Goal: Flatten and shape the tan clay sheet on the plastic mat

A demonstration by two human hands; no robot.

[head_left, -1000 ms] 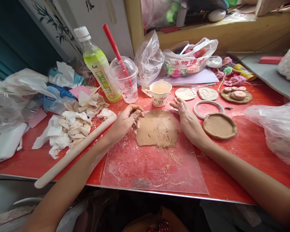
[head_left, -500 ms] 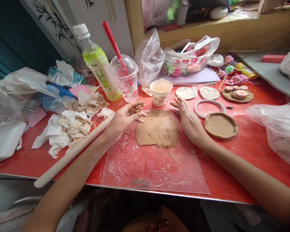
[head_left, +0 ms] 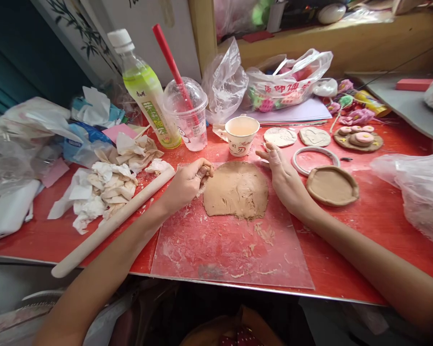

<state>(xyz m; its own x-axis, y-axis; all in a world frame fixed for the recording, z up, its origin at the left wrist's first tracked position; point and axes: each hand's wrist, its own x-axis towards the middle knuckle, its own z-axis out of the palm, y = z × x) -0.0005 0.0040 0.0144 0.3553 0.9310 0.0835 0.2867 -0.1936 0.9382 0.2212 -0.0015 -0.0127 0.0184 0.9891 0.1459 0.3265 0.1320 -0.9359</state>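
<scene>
Clay slab lies flat at 12 o'clock on the clear sheet. L hand, slab's 9 o'clock: fingers curled narrow, can't tell if holding anything. R hand, 2 o'clock: fingers half-bent, grip unclear. Prob. best: light, even fingertip pressure, esp. nr ragged 6 o'clock edge; keep scraps at 5 o'clock off slab.

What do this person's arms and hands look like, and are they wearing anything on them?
The left hand and right hand are ordinary human hands, ungloved, with slim, apparently smudged fingers. Both forearms are bare: no sleeves, watch or bracelet in view, and no cables or markings.
</scene>
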